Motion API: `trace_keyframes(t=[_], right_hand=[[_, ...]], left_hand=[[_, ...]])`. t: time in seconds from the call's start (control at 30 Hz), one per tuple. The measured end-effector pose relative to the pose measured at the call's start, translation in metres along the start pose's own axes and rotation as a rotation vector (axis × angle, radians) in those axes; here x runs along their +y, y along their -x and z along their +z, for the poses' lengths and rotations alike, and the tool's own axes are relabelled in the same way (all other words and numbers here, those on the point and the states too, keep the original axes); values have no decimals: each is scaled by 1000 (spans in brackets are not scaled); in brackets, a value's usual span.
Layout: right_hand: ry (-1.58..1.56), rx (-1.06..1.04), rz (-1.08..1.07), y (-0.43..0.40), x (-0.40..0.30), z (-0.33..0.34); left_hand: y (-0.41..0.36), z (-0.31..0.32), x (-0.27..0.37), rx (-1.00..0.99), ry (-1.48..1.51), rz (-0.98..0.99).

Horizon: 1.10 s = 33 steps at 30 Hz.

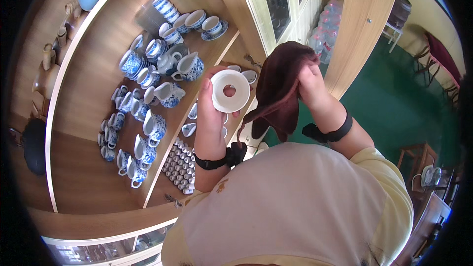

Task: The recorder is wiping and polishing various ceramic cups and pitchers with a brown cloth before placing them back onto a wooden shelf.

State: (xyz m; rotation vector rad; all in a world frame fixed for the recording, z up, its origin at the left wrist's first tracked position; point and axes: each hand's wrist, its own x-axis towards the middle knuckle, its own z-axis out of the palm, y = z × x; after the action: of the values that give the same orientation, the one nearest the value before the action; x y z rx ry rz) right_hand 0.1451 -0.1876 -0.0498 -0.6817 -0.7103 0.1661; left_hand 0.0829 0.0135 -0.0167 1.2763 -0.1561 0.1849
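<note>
My left hand [207, 107] holds a round white ceramic piece [241, 96] by its side. Its wide mouth faces up towards me, and a round hole in its base lets a bit of finger show through. To the right, my right hand [311, 81] grips a dark brown cloth [277, 77] at its upper edge, and the rest hangs down in folds. A narrow gap separates cloth and ceramic piece. Beyond my left hand, a wooden shelf [85, 118] carries blue-and-white porcelain, including a teapot [168, 62], a jug [190, 67] and stacked cups [166, 8].
Small white pieces [180, 166] stand in rows on the lower shelf. Bamboo ware [48, 57] sits on a shelf at far left. An open wooden cabinet door [360, 26] juts out at right, near wrapped plastic bottles [325, 33]. The floor [395, 96] is green.
</note>
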Motion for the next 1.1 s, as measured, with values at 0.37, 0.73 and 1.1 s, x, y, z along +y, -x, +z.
trace_keyframes(t=[0.37, 0.73, 1.1], right_hand=[[-37, -156, 181, 3, -2, 6], [-4, -279, 218, -4, -8, 8], [1202, -602, -182, -20, 2, 50]], left_hand=[[1, 4, -6, -21, -34, 97], [9, 17, -3, 180, -365, 263], [21, 7, 5, 197, -1029, 696]])
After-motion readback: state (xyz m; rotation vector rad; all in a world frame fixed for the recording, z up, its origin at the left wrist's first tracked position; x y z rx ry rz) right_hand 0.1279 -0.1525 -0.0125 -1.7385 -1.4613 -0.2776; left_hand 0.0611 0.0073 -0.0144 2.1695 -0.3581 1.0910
